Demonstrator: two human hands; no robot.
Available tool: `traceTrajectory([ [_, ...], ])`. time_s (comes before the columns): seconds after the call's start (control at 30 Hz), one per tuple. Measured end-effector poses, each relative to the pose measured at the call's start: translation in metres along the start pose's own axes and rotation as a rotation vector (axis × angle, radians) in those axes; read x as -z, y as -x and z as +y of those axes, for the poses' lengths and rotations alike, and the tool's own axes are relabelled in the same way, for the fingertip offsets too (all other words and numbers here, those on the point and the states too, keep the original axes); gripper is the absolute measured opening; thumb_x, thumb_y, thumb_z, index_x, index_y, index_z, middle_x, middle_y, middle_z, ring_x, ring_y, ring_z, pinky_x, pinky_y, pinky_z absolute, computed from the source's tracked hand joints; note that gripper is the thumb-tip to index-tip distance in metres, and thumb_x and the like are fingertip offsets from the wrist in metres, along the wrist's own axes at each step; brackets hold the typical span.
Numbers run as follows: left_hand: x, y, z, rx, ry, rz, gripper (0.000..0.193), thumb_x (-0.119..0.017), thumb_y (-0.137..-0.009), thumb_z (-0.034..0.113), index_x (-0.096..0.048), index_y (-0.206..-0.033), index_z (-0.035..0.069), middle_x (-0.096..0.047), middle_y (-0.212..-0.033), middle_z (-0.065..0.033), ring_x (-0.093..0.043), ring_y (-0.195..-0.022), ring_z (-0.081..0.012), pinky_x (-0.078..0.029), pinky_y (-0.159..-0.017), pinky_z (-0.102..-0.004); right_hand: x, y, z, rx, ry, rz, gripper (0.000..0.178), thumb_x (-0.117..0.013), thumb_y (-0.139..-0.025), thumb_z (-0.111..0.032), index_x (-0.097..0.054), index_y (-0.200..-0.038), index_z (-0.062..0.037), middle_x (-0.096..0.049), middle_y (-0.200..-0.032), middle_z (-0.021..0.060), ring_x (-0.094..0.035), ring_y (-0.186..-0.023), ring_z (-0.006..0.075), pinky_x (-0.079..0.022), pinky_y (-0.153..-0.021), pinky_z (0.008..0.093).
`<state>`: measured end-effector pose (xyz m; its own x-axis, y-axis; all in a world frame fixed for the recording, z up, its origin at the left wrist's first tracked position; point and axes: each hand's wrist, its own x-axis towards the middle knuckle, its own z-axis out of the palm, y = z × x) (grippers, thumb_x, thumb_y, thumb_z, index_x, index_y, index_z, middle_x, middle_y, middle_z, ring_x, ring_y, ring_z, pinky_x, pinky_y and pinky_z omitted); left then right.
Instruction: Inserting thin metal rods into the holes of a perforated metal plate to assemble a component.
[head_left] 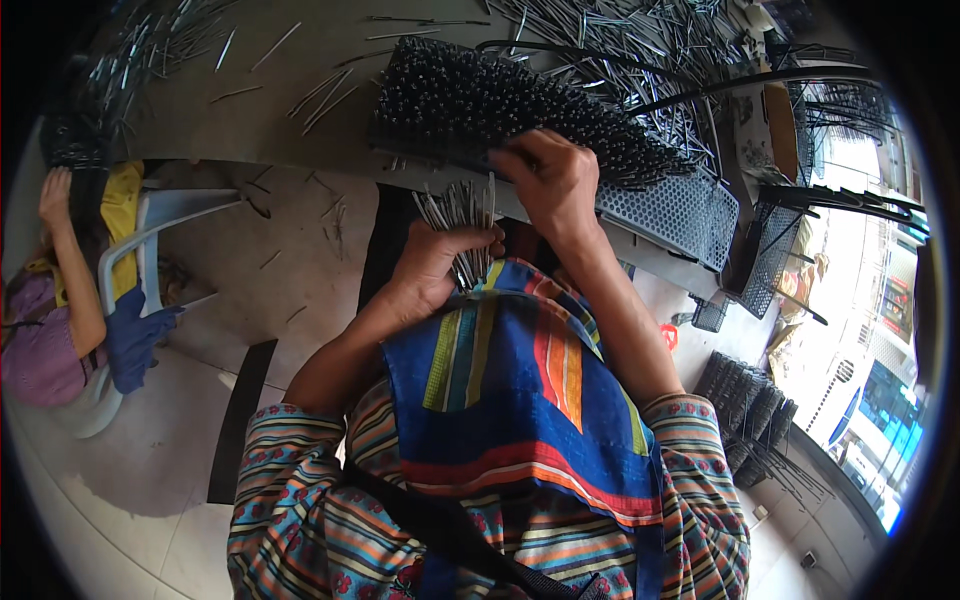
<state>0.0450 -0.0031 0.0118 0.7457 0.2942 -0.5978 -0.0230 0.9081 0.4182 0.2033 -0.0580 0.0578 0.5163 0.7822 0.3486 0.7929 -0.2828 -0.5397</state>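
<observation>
A bundle of thin metal rods (455, 215) stands upright in my left hand (428, 262), whose fingers wrap round it just in front of the apron. My right hand (555, 185) is raised to the right of the bundle, at the near edge of a rack densely filled with upright rods (480, 100). Its fingers are curled together and slightly blurred; whether a rod is between them, I cannot make out. Toward the right, the rack's perforated metal plate (675, 225) lies bare, with rows of small round holes.
A large heap of loose rods (640, 45) covers the table's far right, and scattered rods (325, 100) lie left of the rack. At the left, another person (50, 350) sits on a plastic chair (150, 225). Black wire racks (745, 410) are stacked on the floor at right.
</observation>
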Motion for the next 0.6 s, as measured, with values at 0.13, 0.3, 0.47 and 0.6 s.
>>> traceTrajectory([
  [0.13, -0.011, 0.005, 0.002, -0.020, -0.039, -0.060, 0.026, -0.068, -0.075, -0.009, -0.064, -0.099, -0.003, -0.068, -0.089, -0.0131, -0.068, -0.073, -0.0230, -0.058, -0.067, -0.0346, 0.001, 0.023, 0.008, -0.420, -0.461, -0.383, 0.016, -0.072, -0.074, -0.012, -0.068, -0.083, 0.0005, -0.063, -0.064, 0.0085, -0.060, -0.056, 0.0115, -0.046, -0.053, 0.0291],
  [0.3, -0.008, 0.007, 0.000, 0.015, -0.002, -0.006, 0.023, -0.068, -0.077, -0.006, -0.063, -0.100, -0.004, -0.068, -0.087, -0.0126, -0.068, -0.074, -0.0225, -0.058, -0.066, -0.0344, 0.010, 0.031, 0.009, -0.761, -0.751, -0.428, 0.006, -0.069, -0.080, -0.006, -0.068, -0.083, -0.0009, -0.062, -0.068, -0.0007, -0.053, -0.058, 0.0033, -0.039, -0.049, 0.0210],
  [0.47, 0.016, 0.007, -0.010, 0.089, -0.201, 0.005, 0.026, -0.065, -0.081, 0.000, -0.062, -0.107, -0.003, -0.068, -0.091, -0.0127, -0.067, -0.074, -0.0221, -0.056, -0.066, -0.0320, 0.020, 0.016, 0.004, -0.486, -0.700, 0.308, 0.007, -0.070, -0.080, 0.001, -0.068, -0.085, -0.0024, -0.063, -0.070, -0.0017, -0.049, -0.058, 0.0009, -0.035, -0.049, 0.0180],
  [0.6, 0.008, 0.022, -0.017, 0.148, -0.360, 0.048, 0.025, -0.066, -0.080, 0.000, -0.064, -0.104, -0.001, -0.069, -0.089, -0.0122, -0.068, -0.076, -0.0210, -0.055, -0.068, -0.0314, 0.007, 0.012, 0.025, -0.150, -0.324, 0.369, 0.009, -0.072, -0.078, 0.003, -0.068, -0.084, -0.0013, -0.063, -0.071, -0.0015, -0.053, -0.061, 0.0026, -0.041, -0.054, 0.0176],
])
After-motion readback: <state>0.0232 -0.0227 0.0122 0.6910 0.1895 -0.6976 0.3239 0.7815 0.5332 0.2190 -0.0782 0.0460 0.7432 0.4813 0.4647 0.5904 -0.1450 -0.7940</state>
